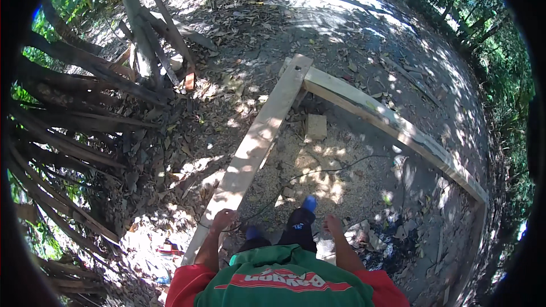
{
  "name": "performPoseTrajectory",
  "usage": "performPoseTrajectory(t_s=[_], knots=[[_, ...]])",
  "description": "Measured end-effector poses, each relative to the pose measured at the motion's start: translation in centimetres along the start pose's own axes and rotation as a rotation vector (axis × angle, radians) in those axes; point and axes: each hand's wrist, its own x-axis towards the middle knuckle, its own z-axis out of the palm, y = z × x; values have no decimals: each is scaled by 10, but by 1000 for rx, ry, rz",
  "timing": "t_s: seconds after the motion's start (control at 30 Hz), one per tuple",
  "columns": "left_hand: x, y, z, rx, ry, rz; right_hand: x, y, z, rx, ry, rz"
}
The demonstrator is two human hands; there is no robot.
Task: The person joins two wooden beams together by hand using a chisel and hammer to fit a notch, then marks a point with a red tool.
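My left hand (pixel 225 219) is curled closed above the near part of a long pale wooden beam (pixel 259 139). Its palm is hidden, so I cannot make out whether it holds anything. A thin dark cord (pixel 333 169) curves across the ground toward that wrist; whether it touches the hand is unclear. My right hand (pixel 332 224) hangs loosely closed beside my leg, with nothing seen in it. The beam has a square hole near its far end, where it meets a second beam (pixel 398 125) at a corner. That one runs off to the right.
Inside the corner, a short wood block (pixel 315 127) stands among pale sawdust (pixel 321 173). Long dark slabs of wood (pixel 74 136) are piled at the left beside a tree trunk (pixel 142 28). Dry leaves cover much of the ground. Dark debris (pixel 392 244) lies right of my feet.
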Motion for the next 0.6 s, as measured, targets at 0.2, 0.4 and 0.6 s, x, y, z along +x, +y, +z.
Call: performPoseTrajectory(t_s=[0.2,0.4,0.6], knots=[[92,81,-15,-169,326,-205,198,-162,63,-176,-255,-1],[184,66,1,-110,398,-532,480,-401,204,-510,-201,-421],[249,281,86,16,275,-682,669,-566,326,-356,45,-501]])
